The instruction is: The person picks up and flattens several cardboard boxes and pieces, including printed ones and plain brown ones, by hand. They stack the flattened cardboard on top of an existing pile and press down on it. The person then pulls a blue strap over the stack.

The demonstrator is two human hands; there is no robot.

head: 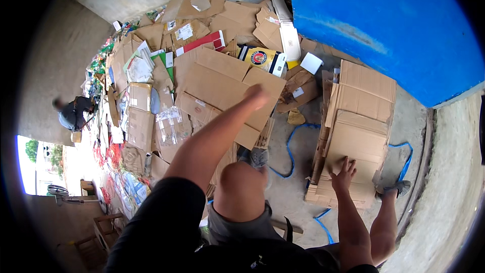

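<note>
My left hand (257, 97) is over a large flattened cardboard box (216, 74) on the heap before me. Its fingers are bunched and blurred, and I cannot tell whether they grip the cardboard. With fingers spread, my right hand (343, 176) rests on a stack of flattened cardboard (360, 121) standing on the concrete floor between my feet. Blue strap (291, 148) emerges from the stack's left side, and another length of blue strap (407, 159) lies at its right.
A heap of flattened cartons (140, 129) and mixed waste fills the left and far side. A blue panel (379, 19) rises at the far right, beside a concrete wall (454, 167). Another person (75, 113) is bent over at far left. A pedestal fan (58, 191) stands lower left.
</note>
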